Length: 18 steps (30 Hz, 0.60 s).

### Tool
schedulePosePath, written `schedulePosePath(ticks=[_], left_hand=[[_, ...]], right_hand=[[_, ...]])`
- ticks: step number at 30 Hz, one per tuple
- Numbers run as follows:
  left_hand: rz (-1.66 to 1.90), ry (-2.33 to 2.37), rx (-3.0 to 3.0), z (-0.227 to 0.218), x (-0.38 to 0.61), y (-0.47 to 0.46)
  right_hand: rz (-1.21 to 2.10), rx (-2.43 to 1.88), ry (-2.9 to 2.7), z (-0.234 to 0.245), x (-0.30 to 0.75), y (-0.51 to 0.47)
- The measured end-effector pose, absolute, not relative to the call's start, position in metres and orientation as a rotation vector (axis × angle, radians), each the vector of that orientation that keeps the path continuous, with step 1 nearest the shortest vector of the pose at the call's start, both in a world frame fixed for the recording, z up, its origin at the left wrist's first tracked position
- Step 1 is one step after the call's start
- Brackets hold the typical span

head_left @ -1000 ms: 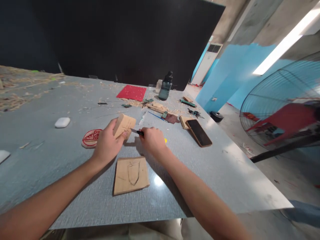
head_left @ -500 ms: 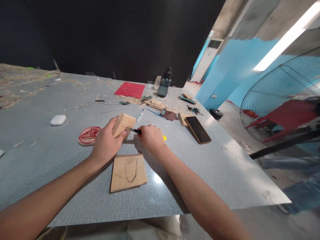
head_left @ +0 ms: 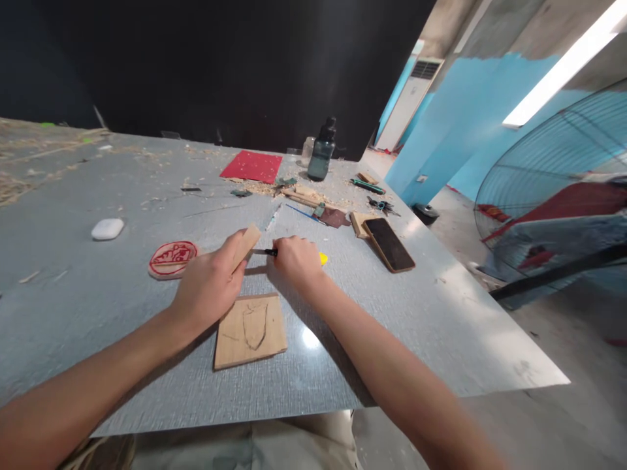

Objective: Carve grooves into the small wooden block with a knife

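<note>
My left hand [head_left: 208,284] is closed around a small wooden block [head_left: 246,241], held on edge above the grey table [head_left: 122,313]. In my right hand [head_left: 294,261] a carving knife [head_left: 267,252] with a black neck and yellow handle end is gripped; its blade points left and meets the block's side. A flat wooden board [head_left: 251,329] with a pencilled outline lies on the table just below both hands.
A round red carved stamp [head_left: 172,257] lies left of my hands, a white case [head_left: 107,228] farther left. A phone [head_left: 389,243] lies to the right. A red mat [head_left: 251,166], a dark bottle [head_left: 322,155], tools and wood shavings sit at the back. A large fan [head_left: 553,189] stands right.
My left hand has turned the block, so it now shows its thin edge instead of its broad face. The knife stays against it. The view has shifted slightly.
</note>
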<state>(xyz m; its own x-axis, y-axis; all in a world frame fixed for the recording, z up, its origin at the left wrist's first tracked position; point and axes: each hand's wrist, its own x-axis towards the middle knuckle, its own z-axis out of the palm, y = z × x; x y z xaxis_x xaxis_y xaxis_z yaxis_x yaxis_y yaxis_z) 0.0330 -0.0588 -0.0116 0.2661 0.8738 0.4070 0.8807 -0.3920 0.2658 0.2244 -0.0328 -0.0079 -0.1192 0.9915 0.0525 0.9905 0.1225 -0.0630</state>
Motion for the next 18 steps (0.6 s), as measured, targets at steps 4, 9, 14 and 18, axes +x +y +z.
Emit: schedulePosePath(ticks=[4, 9, 14, 18], left_hand=[[-0.913, -1.741, -2.496, -0.007, 0.033, -0.064], [-1.328, -1.881, -2.588, 0.002, 0.035, -0.063], [-1.366, -1.921, -2.613, 0.002, 0.035, -0.057], [-1.375, -1.864, -2.675, 0.000, 0.034, -0.056]], right_hand=[[0.051, -2.005, -2.271, -0.008, 0.226, -0.032], [0.061, -1.996, -2.255, -0.008, 0.223, -0.030], [0.072, -2.021, -2.269, -0.006, 0.222, -0.034], [0.074, -2.009, -2.270, -0.005, 0.225, -0.036]])
